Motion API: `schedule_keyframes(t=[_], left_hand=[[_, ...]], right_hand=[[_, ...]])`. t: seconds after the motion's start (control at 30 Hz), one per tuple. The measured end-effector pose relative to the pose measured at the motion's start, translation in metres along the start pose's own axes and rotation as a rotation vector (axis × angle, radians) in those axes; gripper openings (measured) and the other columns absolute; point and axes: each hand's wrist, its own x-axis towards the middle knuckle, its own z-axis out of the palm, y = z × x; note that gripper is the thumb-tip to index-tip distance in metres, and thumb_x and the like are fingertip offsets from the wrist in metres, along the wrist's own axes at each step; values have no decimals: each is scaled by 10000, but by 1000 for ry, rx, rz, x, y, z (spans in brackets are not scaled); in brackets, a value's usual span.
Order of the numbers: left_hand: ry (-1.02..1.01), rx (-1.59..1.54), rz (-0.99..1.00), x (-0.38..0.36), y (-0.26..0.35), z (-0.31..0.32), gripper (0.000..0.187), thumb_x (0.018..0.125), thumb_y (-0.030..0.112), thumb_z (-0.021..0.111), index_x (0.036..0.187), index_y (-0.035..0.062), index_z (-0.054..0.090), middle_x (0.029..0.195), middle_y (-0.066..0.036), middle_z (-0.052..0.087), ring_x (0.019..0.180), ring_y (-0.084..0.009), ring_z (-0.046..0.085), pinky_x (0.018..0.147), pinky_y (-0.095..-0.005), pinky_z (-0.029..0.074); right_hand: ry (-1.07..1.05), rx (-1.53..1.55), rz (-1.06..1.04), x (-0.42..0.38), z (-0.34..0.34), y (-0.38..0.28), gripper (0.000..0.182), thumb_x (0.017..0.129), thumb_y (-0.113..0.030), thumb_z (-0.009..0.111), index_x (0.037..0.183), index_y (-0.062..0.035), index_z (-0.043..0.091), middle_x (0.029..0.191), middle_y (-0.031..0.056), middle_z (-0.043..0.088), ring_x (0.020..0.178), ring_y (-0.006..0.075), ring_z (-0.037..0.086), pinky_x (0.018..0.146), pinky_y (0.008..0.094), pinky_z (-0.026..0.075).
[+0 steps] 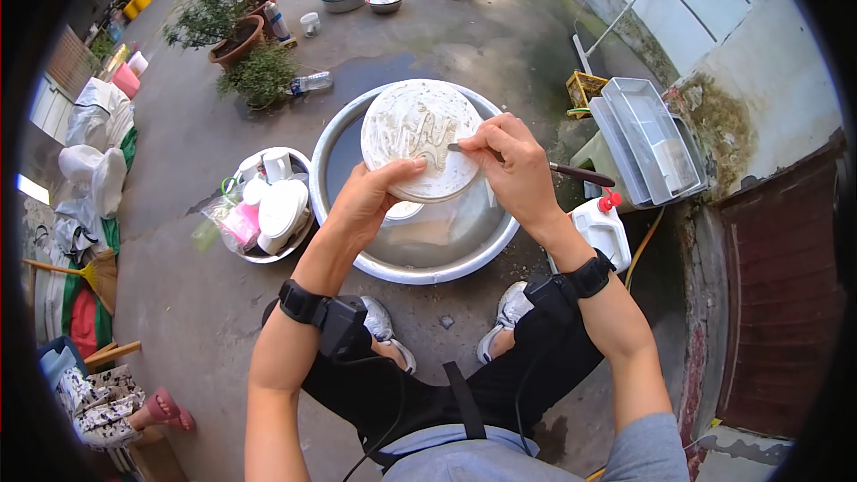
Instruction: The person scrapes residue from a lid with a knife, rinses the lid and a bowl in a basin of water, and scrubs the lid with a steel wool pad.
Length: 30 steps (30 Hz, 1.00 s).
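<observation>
My left hand [366, 201] grips the lower left edge of a round white lid [402, 116], thumb on top. Its upper face is smeared with greyish-brown residue, with wavy streaks across the middle. My right hand [513, 165] is closed around a slim tool with a dark handle [585, 174] and a flat metal tip; the tip meets the lid's face near its right side. Below is a wide metal basin [420, 277] of cloudy water, partly hidden by the lid and hands. Another white round item [403, 211] shows in the basin under the lid.
Left of the basin, a bowl [266, 258] holds white dishes and a pink packet. A white jug [600, 232] with a red cap stands right, beside stacked clear bins [643, 143]. Potted plants [237, 40] and several basins lie beyond. Another person's foot [161, 409] shows lower left.
</observation>
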Motion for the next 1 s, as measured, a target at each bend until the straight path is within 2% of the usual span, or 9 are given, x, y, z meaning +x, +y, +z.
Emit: schedule_keyframes(t=[0.07, 0.13, 0.23, 0.33, 0.57, 0.73, 0.93, 1.0], left_hand=[[16, 6, 5, 0, 0, 0, 493, 813, 144, 717, 1226, -57, 536, 1134, -136, 641, 990, -195, 653, 888, -315, 525], [22, -3, 2, 0, -1, 1, 501, 807, 147, 726, 1225, -55, 537, 1134, -134, 642, 1004, -196, 647, 910, -315, 510], [22, -14, 0, 2, -5, 1, 506, 804, 145, 731, 1226, -53, 536, 1135, -132, 641, 1015, -195, 643, 925, -312, 500], [14, -12, -11, 2, -5, -2, 513, 800, 141, 737, 1230, -50, 533, 1140, -130, 640, 1008, -190, 645, 918, -306, 503], [3, -21, -21, 2, -5, 0, 502, 804, 138, 732, 1229, -43, 537, 1138, -124, 643, 999, -183, 649, 902, -299, 508], [1, -11, -3, 1, -4, -2, 513, 807, 135, 729, 1244, -41, 525, 1146, -122, 639, 1015, -183, 642, 903, -299, 505], [-5, -11, -9, 2, -4, 0, 518, 808, 135, 729, 1247, -46, 521, 1165, -131, 627, 1035, -188, 634, 914, -304, 501], [7, -8, -2, 1, -3, 0, 520, 809, 137, 729, 1247, -48, 519, 1164, -131, 627, 1034, -189, 634, 916, -304, 501]], right_hand=[[-42, 1, -42, 0, 1, 0, 58, 768, -39, 699, 809, -35, 658, 816, 76, 597, 799, 265, 585, 695, 363, 471], [21, 1, 51, 2, -1, 10, 62, 766, -33, 698, 813, -34, 657, 819, 77, 602, 801, 268, 585, 701, 365, 472], [69, -38, 77, 3, -2, 13, 63, 764, -31, 698, 813, -31, 657, 823, 79, 606, 802, 270, 585, 702, 361, 473], [15, 18, 12, -1, 1, 1, 63, 763, -30, 698, 811, -31, 656, 823, 79, 608, 802, 269, 585, 699, 361, 474], [62, -44, 55, 3, -1, 11, 68, 759, -27, 698, 808, -30, 652, 820, 78, 611, 807, 267, 589, 701, 358, 474], [-26, 9, -4, -3, -1, -4, 72, 760, -30, 699, 815, -31, 652, 823, 81, 611, 807, 268, 589, 702, 358, 476], [42, 11, 71, 3, -1, 9, 61, 766, -20, 692, 813, -30, 653, 818, 80, 610, 819, 268, 589, 712, 357, 476], [16, 10, 35, 0, -1, 3, 59, 768, -25, 693, 812, -30, 653, 816, 82, 609, 823, 270, 589, 716, 356, 478]])
